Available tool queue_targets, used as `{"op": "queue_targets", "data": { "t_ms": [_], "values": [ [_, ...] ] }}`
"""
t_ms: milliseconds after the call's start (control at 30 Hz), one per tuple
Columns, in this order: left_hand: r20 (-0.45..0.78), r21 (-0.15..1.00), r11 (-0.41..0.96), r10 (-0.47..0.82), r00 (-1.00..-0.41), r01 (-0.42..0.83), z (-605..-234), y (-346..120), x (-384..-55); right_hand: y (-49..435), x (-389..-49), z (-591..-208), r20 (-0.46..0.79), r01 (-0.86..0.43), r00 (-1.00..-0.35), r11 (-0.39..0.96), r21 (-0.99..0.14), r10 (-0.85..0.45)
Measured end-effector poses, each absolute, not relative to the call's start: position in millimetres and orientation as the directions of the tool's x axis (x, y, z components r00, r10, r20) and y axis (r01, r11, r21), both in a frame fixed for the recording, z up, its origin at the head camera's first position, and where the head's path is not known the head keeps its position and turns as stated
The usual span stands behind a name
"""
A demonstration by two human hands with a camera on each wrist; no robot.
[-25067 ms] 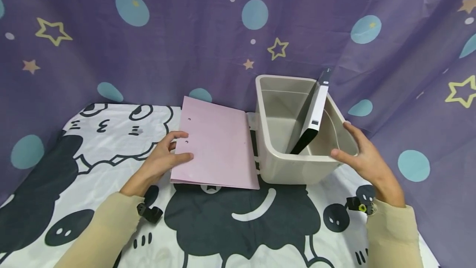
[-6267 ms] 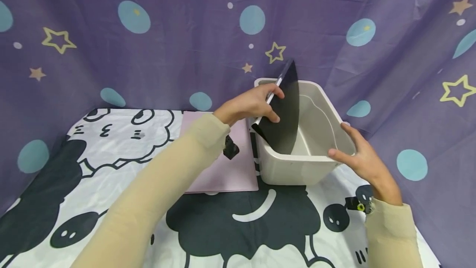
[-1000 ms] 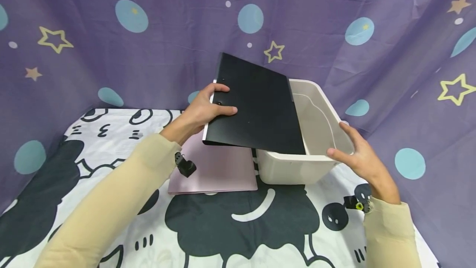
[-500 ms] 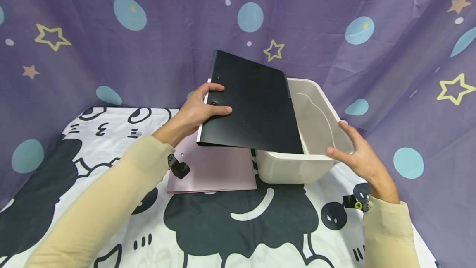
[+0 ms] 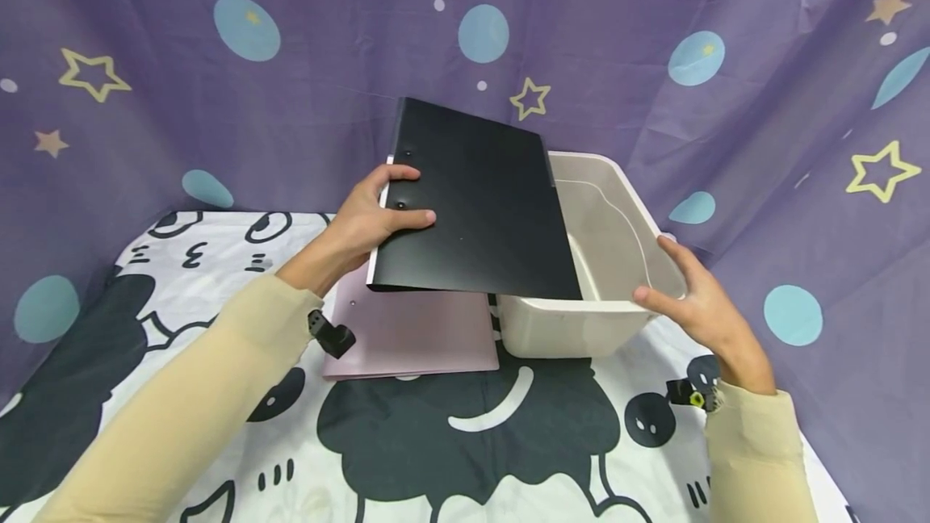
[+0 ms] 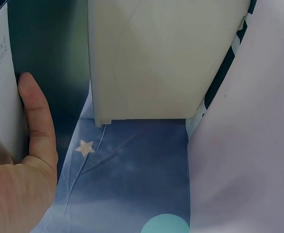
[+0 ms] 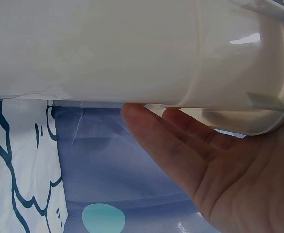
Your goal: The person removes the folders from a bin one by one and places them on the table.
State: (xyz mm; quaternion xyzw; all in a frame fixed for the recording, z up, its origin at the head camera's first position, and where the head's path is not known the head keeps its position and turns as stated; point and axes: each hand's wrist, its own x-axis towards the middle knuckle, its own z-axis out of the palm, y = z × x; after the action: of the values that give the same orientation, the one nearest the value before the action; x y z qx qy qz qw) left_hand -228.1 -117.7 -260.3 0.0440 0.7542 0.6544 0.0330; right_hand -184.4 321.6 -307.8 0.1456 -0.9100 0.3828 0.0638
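My left hand [image 5: 363,212] holds a black clip file [image 5: 479,212] by its spine edge, thumb on the cover. The file is tilted above the left part of a light grey plastic bin [image 5: 559,331] and over a pink folder [image 5: 421,337]. Whether it touches the bin's rim I cannot tell. In the left wrist view its white spine [image 6: 4,107] carries the printed words "CLIP FILE", beside my hand [image 6: 35,150]. At the bin's right corner my right hand [image 5: 705,305] grips the rim, thumb on the near side. The file hides the pink folder's upper part.
A white cloth with black cartoon sheep [image 5: 472,434] covers the table. Behind hangs a purple curtain [image 5: 349,79] with stars and blue ovals. Small black cameras [image 5: 330,335] sit on both wrists.
Earlier the clip file leaned inside the bin, first right, then left with my left hand gripping it. Now it is raised out leftward, still drifting left. My right hand stays on the rim.
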Motion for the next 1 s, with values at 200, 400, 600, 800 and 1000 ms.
{"op": "queue_targets", "data": {
  "t_ms": [200, 400, 600, 800, 1000],
  "values": [
    [0.018, 0.99, 0.137, 0.098, -0.995, 0.032, -260.9, -122.4, -225.6, 321.1, -183.2, -308.1, 0.23, -0.311, -0.95, 0.67, -0.674, -0.21],
    [0.028, 0.989, 0.142, 0.081, -0.996, 0.039, -261.9, -129.4, -222.9, 319.6, -182.3, -308.9, 0.231, -0.313, -0.95, 0.663, -0.68, -0.211],
    [0.021, 0.989, 0.147, 0.084, -0.996, 0.033, -262.5, -135.9, -220.6, 319.6, -182.4, -308.9, 0.243, -0.326, -0.945, 0.657, -0.68, -0.217],
    [0.007, 0.989, 0.146, 0.076, -0.997, 0.018, -262.9, -141.5, -217.0, 319.6, -182.6, -308.2, 0.245, -0.326, -0.945, 0.658, -0.678, -0.216],
    [0.001, 0.992, 0.128, 0.078, -0.997, 0.011, -263.6, -147.7, -213.2, 319.2, -181.5, -307.4, 0.232, -0.311, -0.95, 0.662, -0.682, -0.208]
  ]
}}
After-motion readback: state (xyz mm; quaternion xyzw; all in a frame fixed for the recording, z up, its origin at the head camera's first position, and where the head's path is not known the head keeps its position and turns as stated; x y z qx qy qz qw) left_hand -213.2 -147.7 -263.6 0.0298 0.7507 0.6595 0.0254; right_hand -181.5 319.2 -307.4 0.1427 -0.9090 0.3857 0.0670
